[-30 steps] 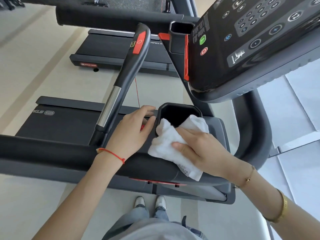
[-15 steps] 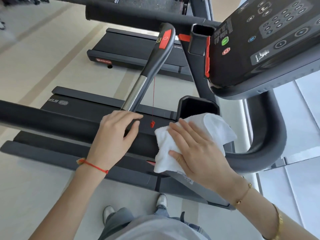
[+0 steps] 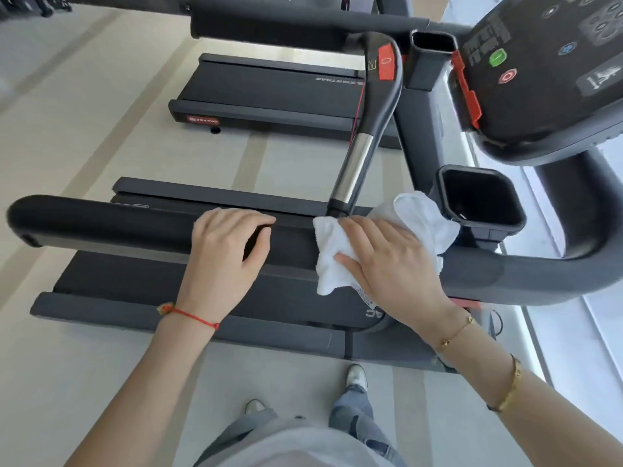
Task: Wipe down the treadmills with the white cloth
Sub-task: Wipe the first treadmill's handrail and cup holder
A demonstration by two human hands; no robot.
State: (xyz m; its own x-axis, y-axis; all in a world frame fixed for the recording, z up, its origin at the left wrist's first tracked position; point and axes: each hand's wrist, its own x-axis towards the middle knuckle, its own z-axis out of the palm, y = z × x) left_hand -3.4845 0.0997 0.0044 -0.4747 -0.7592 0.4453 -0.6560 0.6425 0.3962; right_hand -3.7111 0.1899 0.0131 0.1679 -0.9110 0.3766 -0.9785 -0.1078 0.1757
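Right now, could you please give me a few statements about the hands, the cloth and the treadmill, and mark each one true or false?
1. The right hand presses the white cloth onto the black handrail. True.
2. The left hand holds the cloth. False: it rests on the handrail, to the left of the cloth, and holds no cloth.
3. The cloth is stuffed inside the cup holder. False: it lies on the rail beside the cup holder.
4. A red string bracelet is on the left wrist. True.
5. The green button on the console sits beside a red one. True.
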